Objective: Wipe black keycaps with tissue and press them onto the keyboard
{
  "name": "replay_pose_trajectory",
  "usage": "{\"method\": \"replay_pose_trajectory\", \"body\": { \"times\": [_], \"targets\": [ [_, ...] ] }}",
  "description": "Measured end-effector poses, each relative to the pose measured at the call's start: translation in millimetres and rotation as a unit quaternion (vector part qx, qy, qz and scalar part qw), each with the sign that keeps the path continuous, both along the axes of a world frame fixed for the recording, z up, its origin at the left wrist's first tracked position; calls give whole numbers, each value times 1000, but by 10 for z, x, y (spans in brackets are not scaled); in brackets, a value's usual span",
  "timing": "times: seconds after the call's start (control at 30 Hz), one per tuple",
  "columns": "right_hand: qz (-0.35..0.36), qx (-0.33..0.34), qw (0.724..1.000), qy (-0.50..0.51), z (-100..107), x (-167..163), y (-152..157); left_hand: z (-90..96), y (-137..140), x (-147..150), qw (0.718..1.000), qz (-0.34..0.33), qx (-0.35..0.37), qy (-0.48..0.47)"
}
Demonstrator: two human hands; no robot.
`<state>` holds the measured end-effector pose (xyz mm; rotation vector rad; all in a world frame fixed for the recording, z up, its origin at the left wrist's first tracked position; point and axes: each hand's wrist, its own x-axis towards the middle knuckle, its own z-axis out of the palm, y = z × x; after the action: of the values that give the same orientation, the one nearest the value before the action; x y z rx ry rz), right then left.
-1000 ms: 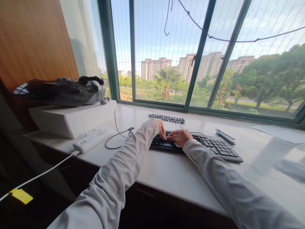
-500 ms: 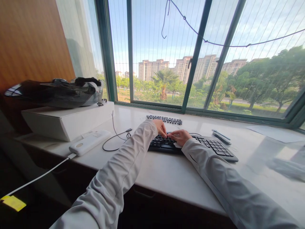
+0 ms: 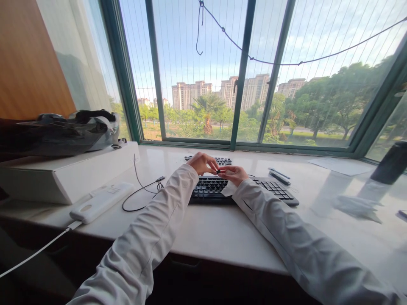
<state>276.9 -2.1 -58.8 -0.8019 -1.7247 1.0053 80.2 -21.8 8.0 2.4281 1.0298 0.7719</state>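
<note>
Though too small to identify, one dark piece (image 3: 218, 171) sits pinched between the fingers of my left hand (image 3: 201, 162) and right hand (image 3: 235, 173), above one black keyboard (image 3: 222, 189) on the bench (image 3: 222, 233); my sleeves hide part of its keys.

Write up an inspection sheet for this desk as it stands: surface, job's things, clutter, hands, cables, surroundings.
Surface: pale countertop under the window.
Job's things: black keyboard; small dark piece, likely a keycap, pinched above it.
Clutter: row of loose keycaps, pens, paper, white box with a helmet on top, dark bottle.
Hands: left hand and right hand meet at the piece.
Cables: thin black cable; white cable into a power bank.
Surroundings: green-framed window, trees, buildings.
</note>
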Motion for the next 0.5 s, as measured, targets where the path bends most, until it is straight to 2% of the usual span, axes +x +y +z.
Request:
{"method": "replay_pose_trajectory", "body": {
  "times": [0.13,0.33,0.5],
  "targets": [
    [11,-13,1000,23,-10,-21,21,-16,2,12,1000,4,24,-1],
    [-11,25,999,-20,-2,0,24,-37,35,5,992,9,127,13],
    [-60,93,989,-97,-13,-11,-4,-50,65,-44,994,22,99,48]
  ]
}}
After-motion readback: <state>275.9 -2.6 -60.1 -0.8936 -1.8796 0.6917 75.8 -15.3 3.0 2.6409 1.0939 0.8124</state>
